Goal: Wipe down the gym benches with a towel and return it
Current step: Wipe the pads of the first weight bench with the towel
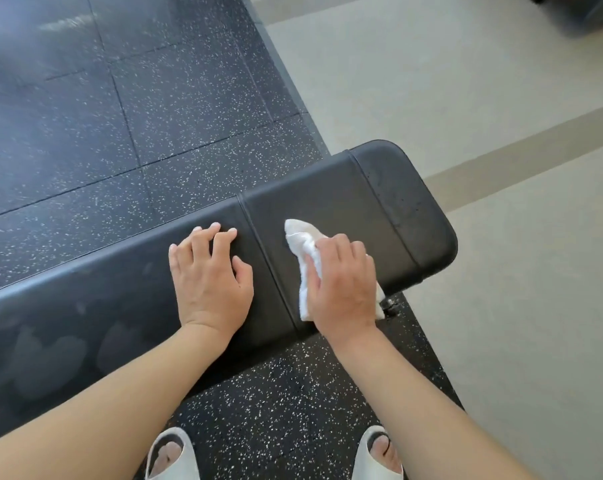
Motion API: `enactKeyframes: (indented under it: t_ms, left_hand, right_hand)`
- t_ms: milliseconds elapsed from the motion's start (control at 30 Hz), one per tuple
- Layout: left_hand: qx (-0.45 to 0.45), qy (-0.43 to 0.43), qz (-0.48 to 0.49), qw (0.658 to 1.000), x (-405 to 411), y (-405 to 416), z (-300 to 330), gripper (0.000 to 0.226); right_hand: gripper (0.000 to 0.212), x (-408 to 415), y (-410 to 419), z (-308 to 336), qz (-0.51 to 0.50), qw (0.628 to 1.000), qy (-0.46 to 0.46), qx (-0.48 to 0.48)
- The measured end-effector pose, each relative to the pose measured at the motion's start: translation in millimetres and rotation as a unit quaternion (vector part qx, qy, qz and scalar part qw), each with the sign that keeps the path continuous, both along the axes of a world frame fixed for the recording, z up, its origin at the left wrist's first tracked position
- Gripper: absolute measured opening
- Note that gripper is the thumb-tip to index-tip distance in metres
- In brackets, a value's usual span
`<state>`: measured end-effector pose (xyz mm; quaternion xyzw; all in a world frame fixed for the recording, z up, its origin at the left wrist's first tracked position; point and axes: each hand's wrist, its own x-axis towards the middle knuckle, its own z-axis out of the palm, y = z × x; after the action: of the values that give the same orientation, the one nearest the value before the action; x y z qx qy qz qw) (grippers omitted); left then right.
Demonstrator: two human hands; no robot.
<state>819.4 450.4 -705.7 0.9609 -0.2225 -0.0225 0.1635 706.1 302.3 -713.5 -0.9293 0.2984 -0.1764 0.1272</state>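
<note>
1. We look down from our own head at a black padded gym bench (327, 188), its tabletop running from lower left to upper right across the view.
2. Our right hand (341, 282) lies palm down on a white towel (302, 242), fingers bent over the cloth and pressing it onto the padding.
3. The towel is bunched; part of it pokes out ahead of the right hand's fingertips and more shows under its thumb side and near the wrist.
4. Our left hand (210, 275) rests just to the left of the right hand, holding nothing, fingers spread and slightly bent with the fingertips touching the padding.
5. A raised seam (258, 237) in the upholstery runs between the two hands; a second seam (386, 209) crosses the pad beyond the right hand, near the bench's rounded end.
6. Left of the left hand, the padding shows dull, cloudy smears (44, 355).
7. Below both forearms, black rubber flooring (85, 98) with white speckles shows, along with two feet in white open-toed slippers (170, 455).
8. To the right of the right hand, the floor turns pale grey (431, 64) with darker beige stripes.
</note>
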Motion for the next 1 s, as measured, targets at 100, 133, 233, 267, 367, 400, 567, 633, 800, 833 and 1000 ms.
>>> enactKeyframes:
  t_ms: [100, 133, 233, 267, 367, 400, 567, 633, 800, 833, 1000]
  left_hand:
    - [-0.035, 0.024, 0.032, 0.999, 4, -3, 6, 0.031]
    - [-0.058, 0.038, 0.047, 0.997, 8, -6, 9, 0.028]
    - [-0.092, 0.064, -0.004, 0.994, 10, -26, 21, 0.036]
    - [-0.084, 0.061, -0.044, 0.994, 7, -37, 25, 0.04]
    - [-0.072, 0.061, -0.08, 0.992, 4, -87, 29, 0.045]
    - [-0.067, 0.063, -0.077, 0.993, 3, -105, 29, 0.046]
    - [-0.018, 0.044, 0.04, 0.998, -18, -161, 14, 0.045]
    - [-0.015, 0.023, 0.056, 0.998, -26, -165, 4, 0.044]
    - [0.002, 0.009, 0.067, 0.998, -26, -170, -2, 0.044]
    - [0.004, 0.009, 0.068, 0.998, -26, -171, -2, 0.044]
    - [0.01, -0.01, 0.072, 0.997, -24, -174, -7, 0.048]
  right_hand:
    - [0.015, 0, 1, 1, 0.051, 0.998, -0.024, 0.003]
    - [0.015, -3, -6, 2, 0.082, 0.996, -0.029, -0.006]
    - [0.013, -25, -46, 3, 0.134, 0.99, -0.017, -0.03]
    - [0.012, -34, -64, 4, 0.122, 0.992, -0.012, -0.032]
    - [0.015, -61, -119, 6, 0.068, 0.997, -0.009, -0.017]
    - [0.015, -68, -134, 7, 0.067, 0.998, -0.005, -0.008]
    - [0.012, -81, -157, 5, 0.112, 0.994, 0.015, 0.014]
    - [0.011, -81, -159, 2, 0.118, 0.993, 0.006, 0.027]
    - [0.025, -58, -180, -3, 0.141, 0.99, -0.018, 0.02]
    - [0.027, -45, -184, -2, 0.147, 0.989, -0.018, 0.017]
    - [0.027, 65, -209, 1, 0.169, 0.985, -0.011, 0.013]
